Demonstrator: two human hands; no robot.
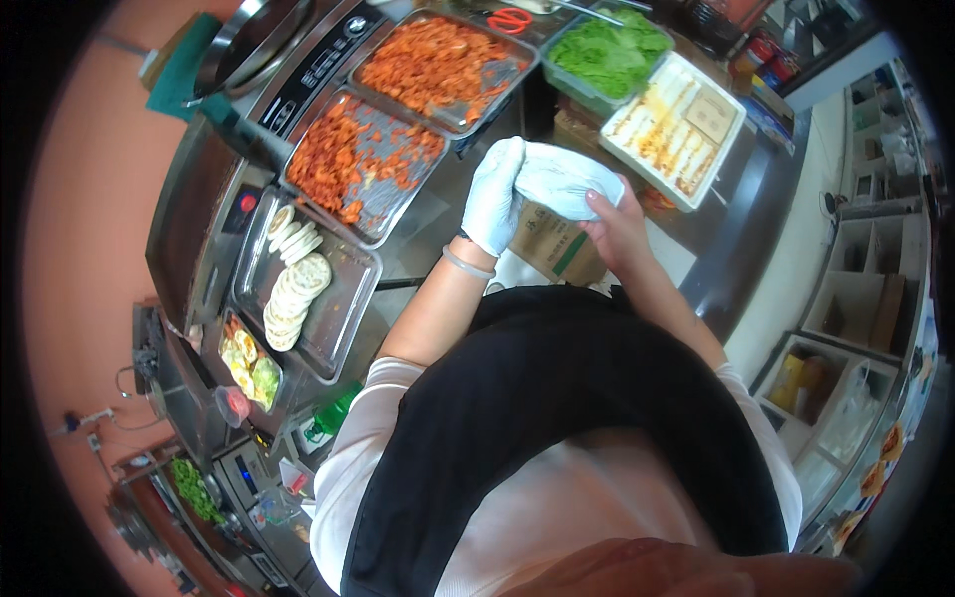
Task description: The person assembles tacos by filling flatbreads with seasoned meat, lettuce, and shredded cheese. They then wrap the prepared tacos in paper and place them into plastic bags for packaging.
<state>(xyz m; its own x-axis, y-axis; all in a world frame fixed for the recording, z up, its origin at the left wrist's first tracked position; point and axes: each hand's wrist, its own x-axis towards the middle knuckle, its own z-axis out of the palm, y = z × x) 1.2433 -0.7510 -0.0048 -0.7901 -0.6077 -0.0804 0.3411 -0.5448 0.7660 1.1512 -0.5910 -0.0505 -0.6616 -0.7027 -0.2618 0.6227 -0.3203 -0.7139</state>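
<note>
My left hand (494,195), in a pale bluish-white disposable glove and with a pale bangle at the wrist, grips one end of a second, crumpled glove (561,176). My bare right hand (619,224) pinches the other end, thumb on top and fingers partly hidden behind it. Both hands are in front of my black apron (567,358), above a printed brown carton (559,240). Two metal trays of chopped orange-red food (328,160) (433,63) lie beyond them to the left. Nearer on the left, a metal tray (339,313) bears stacked round flatbreads (295,302).
Lettuce fills a plastic tub (608,52) at the top, beside a stained white foam box (720,138). Red-handled scissors (509,20) lie near the trays. At left are a small tray of eggs and lettuce (250,362), a wok (250,45) and a green bottle (336,412).
</note>
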